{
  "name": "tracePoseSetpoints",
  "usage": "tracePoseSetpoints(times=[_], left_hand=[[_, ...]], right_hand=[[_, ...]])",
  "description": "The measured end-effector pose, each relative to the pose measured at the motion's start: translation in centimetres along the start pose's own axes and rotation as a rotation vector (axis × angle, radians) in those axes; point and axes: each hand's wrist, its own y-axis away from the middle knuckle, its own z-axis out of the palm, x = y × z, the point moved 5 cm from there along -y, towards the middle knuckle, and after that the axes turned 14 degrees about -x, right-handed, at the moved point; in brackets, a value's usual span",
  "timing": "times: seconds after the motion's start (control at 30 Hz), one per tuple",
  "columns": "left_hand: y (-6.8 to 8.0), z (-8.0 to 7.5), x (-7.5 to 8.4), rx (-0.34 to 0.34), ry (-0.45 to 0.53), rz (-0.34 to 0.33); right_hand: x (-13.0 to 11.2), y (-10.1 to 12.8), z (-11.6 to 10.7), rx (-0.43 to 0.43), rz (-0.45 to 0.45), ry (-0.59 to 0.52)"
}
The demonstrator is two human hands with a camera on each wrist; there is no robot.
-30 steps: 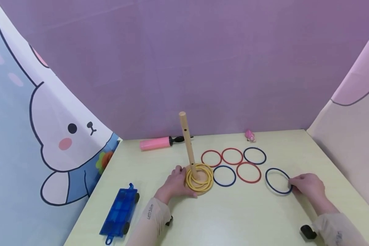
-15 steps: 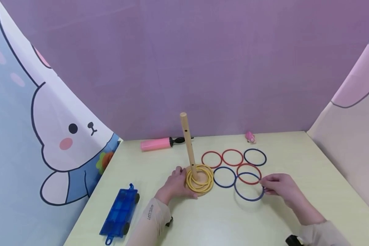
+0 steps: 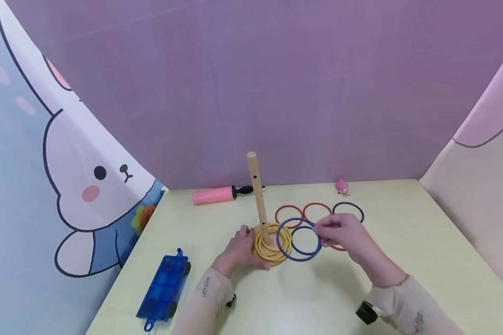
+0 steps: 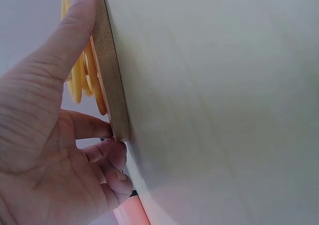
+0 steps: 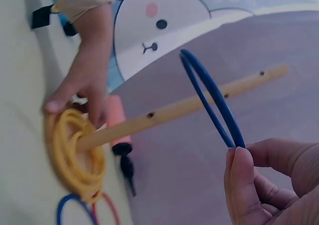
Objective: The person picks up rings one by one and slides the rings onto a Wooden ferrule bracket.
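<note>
My left hand [image 3: 240, 251] grips the edge of a round wooden base [image 4: 110, 75], thumb on the near side and fingers at its far rim. From the base rises a wooden post [image 3: 257, 190], and several yellow rings [image 5: 61, 140] lie around its foot. Between thumb and fingertips, my right hand [image 3: 345, 235] pinches a blue ring [image 5: 219, 100] by its right side. The ring is raised and tilted, just right of the post, and overlaps the yellow rings in the head view. A second blue ring [image 3: 305, 254] lies on the table beneath it.
Red rings [image 3: 288, 206] and another blue ring [image 3: 348, 203] lie behind the right hand, which partly covers one red ring. A pink pump [image 3: 213, 195] and a small pink toy [image 3: 341, 186] sit at the back. A blue toy trailer [image 3: 163, 288] stands at left.
My right hand has lifted the blue ring off the table at right and carried it left, close to the post. The left hand has stayed on the base.
</note>
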Motion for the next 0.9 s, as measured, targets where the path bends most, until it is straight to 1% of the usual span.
tracePoseSetpoints(times=[0.1,0.3,0.4,0.6,0.67,0.77,0.9], left_hand=[[0.0,0.0,0.0,0.002,-0.003,0.001],[0.0,0.0,-0.1,0.009,0.0,0.007],[0.0,0.0,-0.2,0.004,0.0,0.003],[0.0,0.0,-0.1,0.0,0.012,0.004],[0.0,0.0,-0.1,0.003,0.008,0.006],[-0.1,0.0,-0.2,0.001,-0.004,0.003],[-0.1,0.0,-0.2,-0.005,0.007,0.0]], right_hand=[[-2.7,-0.5,0.8,-0.006,-0.048,0.033],[-7.9,-1.2,1.8,-0.022,-0.131,0.024],[-10.2,-1.4,1.9,-0.003,-0.156,0.016],[-14.3,-2.2,1.8,0.062,-0.203,0.004],[-15.3,-2.5,1.7,0.088,-0.214,-0.004],[-16.2,-3.3,1.5,0.129,-0.212,-0.049],[-16.0,-4.6,1.3,0.176,-0.178,-0.129]])
